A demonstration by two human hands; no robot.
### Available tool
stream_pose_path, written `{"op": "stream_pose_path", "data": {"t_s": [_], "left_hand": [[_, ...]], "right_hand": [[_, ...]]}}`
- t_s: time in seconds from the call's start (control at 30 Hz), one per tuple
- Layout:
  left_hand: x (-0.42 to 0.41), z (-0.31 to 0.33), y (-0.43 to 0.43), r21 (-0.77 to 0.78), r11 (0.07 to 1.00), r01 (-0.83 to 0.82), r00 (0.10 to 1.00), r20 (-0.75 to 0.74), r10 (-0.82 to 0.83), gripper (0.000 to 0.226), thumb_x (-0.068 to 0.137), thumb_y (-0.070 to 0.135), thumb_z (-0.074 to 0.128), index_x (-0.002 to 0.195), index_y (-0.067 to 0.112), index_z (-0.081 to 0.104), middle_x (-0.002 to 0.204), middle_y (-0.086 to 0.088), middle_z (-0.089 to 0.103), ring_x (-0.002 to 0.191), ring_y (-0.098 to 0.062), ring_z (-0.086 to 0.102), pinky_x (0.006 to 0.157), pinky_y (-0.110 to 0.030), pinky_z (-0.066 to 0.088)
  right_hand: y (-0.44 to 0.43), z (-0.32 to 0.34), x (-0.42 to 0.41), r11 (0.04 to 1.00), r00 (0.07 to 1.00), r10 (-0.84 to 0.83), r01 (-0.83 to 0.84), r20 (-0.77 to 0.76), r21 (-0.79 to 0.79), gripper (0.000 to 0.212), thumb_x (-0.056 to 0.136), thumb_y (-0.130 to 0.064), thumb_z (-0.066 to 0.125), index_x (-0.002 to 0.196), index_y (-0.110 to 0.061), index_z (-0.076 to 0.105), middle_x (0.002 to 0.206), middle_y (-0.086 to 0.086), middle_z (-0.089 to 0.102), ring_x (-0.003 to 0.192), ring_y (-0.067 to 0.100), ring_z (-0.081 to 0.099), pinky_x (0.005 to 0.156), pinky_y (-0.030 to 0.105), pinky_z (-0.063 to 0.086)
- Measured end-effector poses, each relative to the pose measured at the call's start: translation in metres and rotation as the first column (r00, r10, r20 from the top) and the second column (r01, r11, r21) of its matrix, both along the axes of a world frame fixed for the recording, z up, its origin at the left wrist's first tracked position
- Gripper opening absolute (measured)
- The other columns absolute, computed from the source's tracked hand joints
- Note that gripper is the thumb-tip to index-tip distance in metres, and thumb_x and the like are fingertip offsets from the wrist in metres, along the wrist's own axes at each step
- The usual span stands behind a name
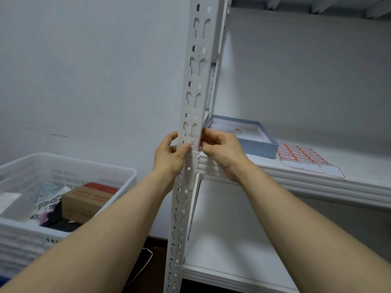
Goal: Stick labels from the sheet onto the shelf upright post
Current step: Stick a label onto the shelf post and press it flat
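Observation:
The white slotted shelf upright post [195, 81] runs from top centre down to the floor. Both hands press against it at shelf height. My left hand [169, 157] is on the post's left side, its thumb flat on the post's front face. My right hand [222, 151] is on the right edge, fingertips pinched against it. A faint reddish mark shows on the post between the fingers; whether a label is there I cannot tell. The label sheet [304, 159], white with red-outlined labels, lies flat on the shelf board [296, 180] to the right.
A shallow blue-grey box [251, 142] sits on the shelf behind my right hand. A white slotted crate [69, 170] at the left holds a brown carton [84, 199] and bagged items. A lower shelf board [232, 278] lies beneath. A white cable lies on the dark floor.

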State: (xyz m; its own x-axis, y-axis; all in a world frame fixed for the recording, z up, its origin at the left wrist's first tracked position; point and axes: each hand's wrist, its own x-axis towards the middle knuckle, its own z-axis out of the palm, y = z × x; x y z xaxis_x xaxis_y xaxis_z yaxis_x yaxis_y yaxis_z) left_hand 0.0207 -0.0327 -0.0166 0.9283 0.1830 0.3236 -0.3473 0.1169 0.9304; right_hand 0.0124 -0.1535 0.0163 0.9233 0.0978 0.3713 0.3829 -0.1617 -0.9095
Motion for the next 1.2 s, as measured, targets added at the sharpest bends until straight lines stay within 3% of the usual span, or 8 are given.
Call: {"op": "stream_pose_path", "data": {"t_s": [0.2,0.4,0.57,0.73,0.9,1.0,1.1,1.2], "left_hand": [[0.005,-0.006,0.002,0.013,1.000,-0.005,1.000,-0.001,0.005,0.039,0.090,0.007,0.054,0.127,0.021,0.053,0.079,-0.003,0.062,0.061,-0.002,0.058,0.051,-0.005,0.045],[0.006,-0.011,0.008,-0.009,0.997,0.075,0.997,-0.008,-0.075,0.047,0.090,0.006,0.054,0.134,0.025,0.052,0.096,-0.003,0.063,0.082,-0.008,0.058,0.071,-0.012,0.047],[0.001,-0.010,0.014,-0.130,0.991,0.003,1.000,-0.026,-0.007,0.044,0.090,0.007,0.058,0.131,0.020,0.056,0.113,0.003,0.063,0.088,0.005,0.058,0.073,-0.003,0.041],[-0.007,-0.008,0.019,-0.048,0.988,-0.145,0.989,-0.020,0.144,0.025,0.088,0.006,0.062,0.112,0.005,0.068,0.081,0.006,0.063,0.060,0.005,0.056,0.054,0.001,0.041],[-0.009,-0.006,0.015,0.103,0.979,-0.176,0.984,-0.002,0.178,0.042,0.079,0.022,0.075,0.119,0.011,0.064,0.101,0.000,0.066,0.089,-0.014,0.059,0.078,-0.017,0.048],[-0.016,-0.001,0.014,0.093,0.956,-0.278,0.959,0.091,0.269,0.025,0.079,0.020,0.075,0.104,0.016,0.070,0.093,0.003,0.068,0.080,-0.006,0.060,0.077,-0.021,0.049],[-0.026,0.003,0.011,0.020,0.985,-0.171,0.982,0.088,0.169,0.009,0.083,0.011,0.069,0.083,0.020,0.072,0.079,0.006,0.070,0.063,0.003,0.061,0.069,-0.020,0.053],[-0.027,0.008,0.007,-0.068,0.996,-0.055,0.998,0.018,0.057,0.019,0.084,0.002,0.061,0.077,0.015,0.072,0.077,0.001,0.070,0.057,-0.008,0.054,0.058,-0.019,0.049]], "right_hand": [[0.001,0.000,0.000,1.000,1.000,-0.006,0.006,-0.007,0.002,0.051,0.078,0.021,0.049,0.121,-0.004,0.060,0.107,0.001,0.068,0.099,0.010,0.066,0.092,0.022,0.050],[0.000,0.000,0.000,1.000,1.000,-0.013,0.013,-0.009,-0.010,0.050,0.079,0.020,0.049,0.121,-0.005,0.061,0.108,0.001,0.069,0.097,0.007,0.066,0.089,0.020,0.052],[0.000,0.000,0.001,1.000,1.000,-0.003,0.003,-0.012,0.015,0.048,0.079,0.020,0.049,0.117,-0.005,0.063,0.103,-0.001,0.070,0.089,0.000,0.067,0.081,0.014,0.053],[0.002,-0.001,-0.001,0.999,1.000,-0.018,0.018,0.009,0.045,0.046,0.079,0.019,0.048,0.115,-0.004,0.064,0.102,0.001,0.069,0.080,-0.002,0.065,0.062,0.006,0.045],[0.003,0.000,-0.005,0.999,1.000,-0.002,0.002,0.006,0.052,0.047,0.079,0.020,0.047,0.114,-0.006,0.064,0.102,0.000,0.068,0.085,0.000,0.065,0.068,0.008,0.048],[0.005,-0.003,-0.005,0.996,0.997,-0.066,0.064,0.041,0.063,0.043,0.080,0.015,0.050,0.115,-0.008,0.063,0.107,0.002,0.067,0.092,0.005,0.065,0.082,0.016,0.052],[0.004,-0.010,-0.008,0.955,0.958,-0.274,0.260,0.084,0.144,0.039,0.083,0.006,0.055,0.119,-0.008,0.062,0.104,-0.001,0.066,0.096,0.011,0.063,0.092,0.026,0.051],[0.001,-0.011,-0.016,0.930,0.960,-0.277,0.258,0.038,0.261,0.025,0.086,0.005,0.051,0.103,-0.007,0.066,0.085,0.001,0.066,0.069,0.010,0.062,0.069,0.020,0.056]]}}
